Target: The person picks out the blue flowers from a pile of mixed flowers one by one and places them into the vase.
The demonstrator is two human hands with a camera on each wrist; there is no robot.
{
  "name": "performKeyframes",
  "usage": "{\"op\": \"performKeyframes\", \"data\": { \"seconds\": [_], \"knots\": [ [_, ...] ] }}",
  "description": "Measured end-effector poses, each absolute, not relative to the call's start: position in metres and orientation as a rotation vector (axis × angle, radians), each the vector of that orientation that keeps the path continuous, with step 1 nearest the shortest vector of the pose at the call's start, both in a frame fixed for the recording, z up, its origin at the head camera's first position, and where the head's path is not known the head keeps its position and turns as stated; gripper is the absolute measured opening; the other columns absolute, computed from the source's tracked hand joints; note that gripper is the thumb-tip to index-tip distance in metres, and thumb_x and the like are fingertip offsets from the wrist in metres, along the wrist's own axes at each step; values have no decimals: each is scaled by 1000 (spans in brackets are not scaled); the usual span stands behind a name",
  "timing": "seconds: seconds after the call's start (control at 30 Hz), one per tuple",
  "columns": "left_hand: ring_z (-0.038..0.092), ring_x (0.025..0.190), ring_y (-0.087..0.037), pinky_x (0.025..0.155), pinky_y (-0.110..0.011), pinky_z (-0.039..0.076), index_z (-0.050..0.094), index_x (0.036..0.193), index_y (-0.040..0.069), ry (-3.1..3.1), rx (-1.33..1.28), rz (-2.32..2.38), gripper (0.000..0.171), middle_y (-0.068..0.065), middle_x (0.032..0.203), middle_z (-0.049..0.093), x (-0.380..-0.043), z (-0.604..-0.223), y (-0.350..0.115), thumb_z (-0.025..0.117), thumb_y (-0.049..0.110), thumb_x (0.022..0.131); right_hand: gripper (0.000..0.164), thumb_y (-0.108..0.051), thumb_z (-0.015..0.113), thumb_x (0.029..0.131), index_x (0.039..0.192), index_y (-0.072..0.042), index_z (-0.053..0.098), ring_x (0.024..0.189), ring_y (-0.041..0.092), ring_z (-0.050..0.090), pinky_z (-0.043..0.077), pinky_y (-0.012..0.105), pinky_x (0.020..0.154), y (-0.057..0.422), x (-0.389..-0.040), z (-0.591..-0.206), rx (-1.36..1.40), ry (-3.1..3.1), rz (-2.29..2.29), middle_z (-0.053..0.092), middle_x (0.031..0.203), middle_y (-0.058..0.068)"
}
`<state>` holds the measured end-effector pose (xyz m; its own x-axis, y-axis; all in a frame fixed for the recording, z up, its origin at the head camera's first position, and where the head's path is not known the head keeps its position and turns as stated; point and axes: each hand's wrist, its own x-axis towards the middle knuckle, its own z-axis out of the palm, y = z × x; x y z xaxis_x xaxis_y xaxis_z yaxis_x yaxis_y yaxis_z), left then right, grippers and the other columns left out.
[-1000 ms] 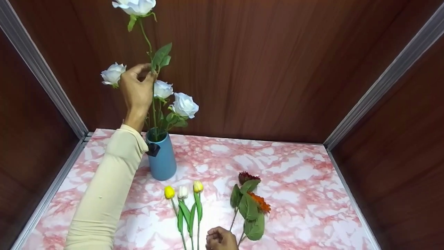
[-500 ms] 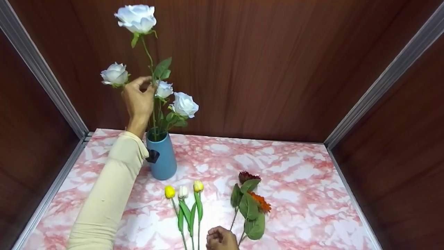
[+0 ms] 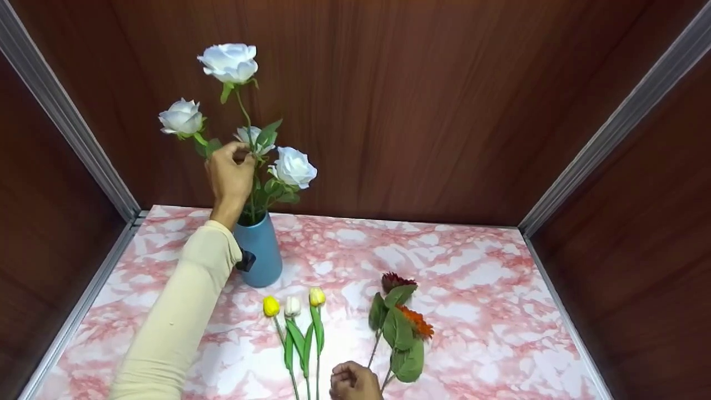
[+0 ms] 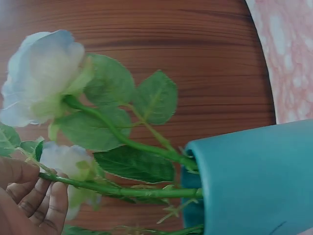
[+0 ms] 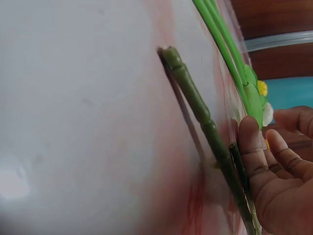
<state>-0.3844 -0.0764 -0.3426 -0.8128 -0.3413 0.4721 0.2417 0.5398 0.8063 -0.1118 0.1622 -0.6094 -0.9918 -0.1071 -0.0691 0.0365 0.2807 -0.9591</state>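
Observation:
My left hand (image 3: 232,173) pinches the stem of a tall white rose (image 3: 229,64) between thumb and fingers. In the left wrist view this green stem (image 4: 132,192) runs down into the mouth of the blue vase (image 4: 254,171). Around it in the vase (image 3: 262,255) stand other white roses, one leaning left (image 3: 181,118), one leaning right (image 3: 294,168) and one partly hidden behind the stem and leaf. My right hand (image 3: 356,382) lies low by the table's front, fingers loosely curled and holding nothing. Beside it in the right wrist view are thick cut stems (image 5: 205,122).
Three tulips, a yellow one (image 3: 271,306), a white one (image 3: 293,306) and a pale yellow one (image 3: 316,297), lie on the pink marbled table (image 3: 472,266). Right of them lie a dark red flower (image 3: 398,281) and an orange flower (image 3: 419,323). Brown panels (image 3: 389,111) enclose the table.
My left hand has come down with the tall rose, lowering its stem further into the vase, and shifted slightly right. My right hand has stayed in place.

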Motion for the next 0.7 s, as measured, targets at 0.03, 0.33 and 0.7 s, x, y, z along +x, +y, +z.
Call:
{"op": "performKeyframes", "data": {
  "seconds": [0.03,0.33,0.7],
  "knots": [
    [59,73,-17,72,-33,40,70,91,9,-2188,78,-1268,18,-7,80,67,-384,-344,-76,60,9,76,17,0,58,70,86,0,62,60,1,56,47,20,57,162,-112,-610,-68,2422,-1808,64,72,-1],
    [60,75,-20,73,-35,42,69,88,7,-2236,74,-1242,14,-8,80,67,-381,-361,-76,62,10,76,14,-4,60,71,85,-3,63,59,2,57,46,20,58,163,-111,-609,-31,2422,-1783,63,70,-1],
    [61,76,-26,73,-41,44,67,83,6,-2321,79,-1116,14,-7,75,66,-381,-378,-77,57,6,73,17,-4,60,70,87,-5,63,62,8,59,48,23,59,162,-112,-607,37,2360,-1756,64,73,0]
  ]
}}
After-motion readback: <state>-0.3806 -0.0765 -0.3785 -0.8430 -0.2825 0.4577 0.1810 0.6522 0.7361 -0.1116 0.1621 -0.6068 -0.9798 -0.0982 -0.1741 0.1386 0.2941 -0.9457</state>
